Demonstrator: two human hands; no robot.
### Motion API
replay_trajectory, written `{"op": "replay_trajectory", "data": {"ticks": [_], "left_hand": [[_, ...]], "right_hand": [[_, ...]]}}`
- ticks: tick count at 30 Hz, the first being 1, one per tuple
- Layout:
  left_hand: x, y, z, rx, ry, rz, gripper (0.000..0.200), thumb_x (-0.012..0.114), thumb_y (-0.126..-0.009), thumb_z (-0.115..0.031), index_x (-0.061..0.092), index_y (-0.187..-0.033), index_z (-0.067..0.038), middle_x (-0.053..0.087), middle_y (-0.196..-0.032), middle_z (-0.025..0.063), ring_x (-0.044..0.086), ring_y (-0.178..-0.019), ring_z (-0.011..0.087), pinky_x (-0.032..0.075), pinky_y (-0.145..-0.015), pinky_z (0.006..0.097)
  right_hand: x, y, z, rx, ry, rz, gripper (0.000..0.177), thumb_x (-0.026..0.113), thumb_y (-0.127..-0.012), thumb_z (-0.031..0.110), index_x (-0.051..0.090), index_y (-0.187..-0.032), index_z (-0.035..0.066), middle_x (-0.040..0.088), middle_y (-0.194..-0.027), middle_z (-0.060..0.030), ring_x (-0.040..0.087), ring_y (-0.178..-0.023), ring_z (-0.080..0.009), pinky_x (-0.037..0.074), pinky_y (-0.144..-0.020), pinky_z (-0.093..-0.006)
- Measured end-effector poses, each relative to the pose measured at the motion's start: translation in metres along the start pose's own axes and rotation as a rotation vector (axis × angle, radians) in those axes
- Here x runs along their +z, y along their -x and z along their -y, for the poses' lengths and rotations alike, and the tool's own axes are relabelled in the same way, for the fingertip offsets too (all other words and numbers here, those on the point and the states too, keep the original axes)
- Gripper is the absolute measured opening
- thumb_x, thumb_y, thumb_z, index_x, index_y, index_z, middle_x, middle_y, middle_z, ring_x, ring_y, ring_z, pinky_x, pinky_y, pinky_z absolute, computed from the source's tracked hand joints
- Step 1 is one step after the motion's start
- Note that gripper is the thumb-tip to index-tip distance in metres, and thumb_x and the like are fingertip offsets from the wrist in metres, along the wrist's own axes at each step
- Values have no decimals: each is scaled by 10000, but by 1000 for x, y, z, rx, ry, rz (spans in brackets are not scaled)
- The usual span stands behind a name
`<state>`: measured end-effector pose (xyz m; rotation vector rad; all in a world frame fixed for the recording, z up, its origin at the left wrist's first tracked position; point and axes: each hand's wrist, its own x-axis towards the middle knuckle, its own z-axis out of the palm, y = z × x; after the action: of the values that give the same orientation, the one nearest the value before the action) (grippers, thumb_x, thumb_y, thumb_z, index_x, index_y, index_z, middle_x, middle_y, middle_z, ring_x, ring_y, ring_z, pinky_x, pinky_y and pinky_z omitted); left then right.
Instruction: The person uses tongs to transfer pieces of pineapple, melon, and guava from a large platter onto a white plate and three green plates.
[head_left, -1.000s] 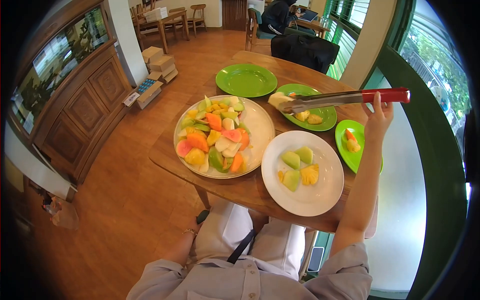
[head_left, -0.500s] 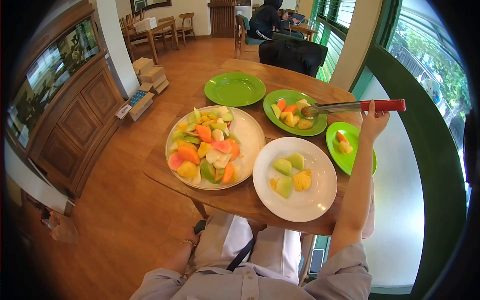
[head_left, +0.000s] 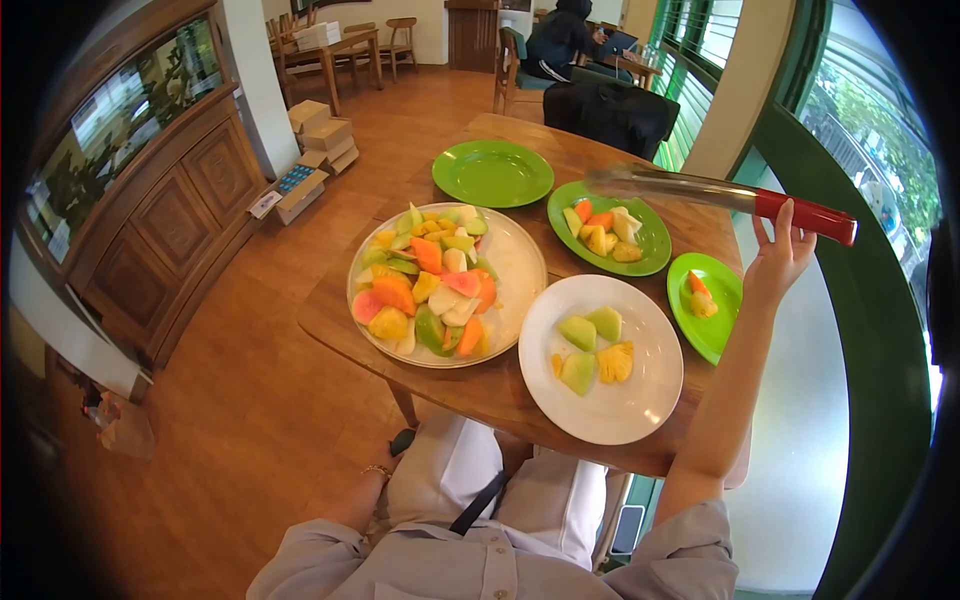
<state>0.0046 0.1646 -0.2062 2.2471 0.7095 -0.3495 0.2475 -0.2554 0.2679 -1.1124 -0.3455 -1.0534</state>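
My right hand (head_left: pixel 782 255) grips the red handle of metal tongs (head_left: pixel 700 190). The blurred tips hover near the far edge of a green plate (head_left: pixel 652 258) with mixed fruit pieces. Down beside my leg, my left hand (head_left: pixel 390 460) shows only in part, its fingers hidden. A large cream plate (head_left: pixel 520 262) carries a heap of cut fruit. Closer to me, a white plate (head_left: pixel 645 400) holds melon and pineapple pieces. Another green plate (head_left: pixel 702 340), by my right forearm, has a few pieces. At the back, a green plate (head_left: pixel 492 172) has no fruit on it.
All the plates stand on a wooden table (head_left: pixel 350 335). Behind it are a black bag (head_left: pixel 610 115) on a chair and a seated person (head_left: pixel 560 45) at a laptop. Cardboard boxes (head_left: pixel 325 135) are stacked on the floor, left. A phone (head_left: pixel 627 530) lies beside my right hip.
My right hand has lifted the tongs away from the fruit on the far green plate and shifted right. The tips have moved toward that plate's far left edge. The view has turned slightly.
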Motion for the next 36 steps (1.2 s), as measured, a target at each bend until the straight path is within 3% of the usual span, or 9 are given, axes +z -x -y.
{"op": "replay_trajectory", "data": {"ticks": [1, 4, 8, 16, 25, 36], "left_hand": [[-5, 6, -11, -3, 7, -8, 442, 584, -693, -315, 464, -1006, -27, 522, -964, 198, 500, -906, 322, 398, -769, 367], [-12, 20, -26, -106, -8, -21, 442, 581, -693, -325, 466, -1001, -30, 525, -957, 195, 502, -900, 324, 400, -765, 367], [-4, 5, -6, -29, -9, 18, 456, 577, -693, -337, 465, -1010, -29, 522, -965, 199, 500, -909, 321, 399, -768, 365], [-5, 3, -5, -39, -40, 13, 473, 579, -689, -344, 454, -1020, -30, 518, -973, 202, 494, -921, 320, 396, -769, 367], [-1, 3, 1, -58, 20, 25, 483, 571, -694, -360, 454, -1027, -30, 500, -1008, 202, 483, -944, 318, 391, -781, 358], [-2, 2, -2, -14, 3, 29, 487, 567, -699, -366, 445, -1029, -31, 503, -993, 208, 485, -935, 322, 389, -779, 365]], "right_hand": [[7, 6, 2, 18, -53, 57, 275, 529, -777, 107, 381, -1002, 51, 499, -897, -71, 522, -845, -167, 485, -679, -318], [23, 22, 4, 149, -195, 218, 260, 517, -783, 102, 386, -1002, 47, 497, -896, -69, 519, -852, -172, 477, -703, -322], [34, 33, 4, 277, -287, 415, 228, 469, -803, 75, 376, -1003, 20, 493, -918, -99, 522, -882, -208, 462, -737, -346], [41, 44, -2, 406, -322, 558, 227, 449, -809, 78, 370, -1003, -11, 489, -953, -144, 525, -882, -229, 435, -762, -349], [47, 53, -10, 429, -272, 554, 240, 468, -806, 110, 375, -1011, 26, 518, -903, -95, 534, -863, -206, 452, -733, -347], [56, 59, 10, 389, -127, 362, 281, 516, -786, 138, 374, -998, 19, 527, -883, -75, 541, -789, -145, 472, -662, -291]]}}
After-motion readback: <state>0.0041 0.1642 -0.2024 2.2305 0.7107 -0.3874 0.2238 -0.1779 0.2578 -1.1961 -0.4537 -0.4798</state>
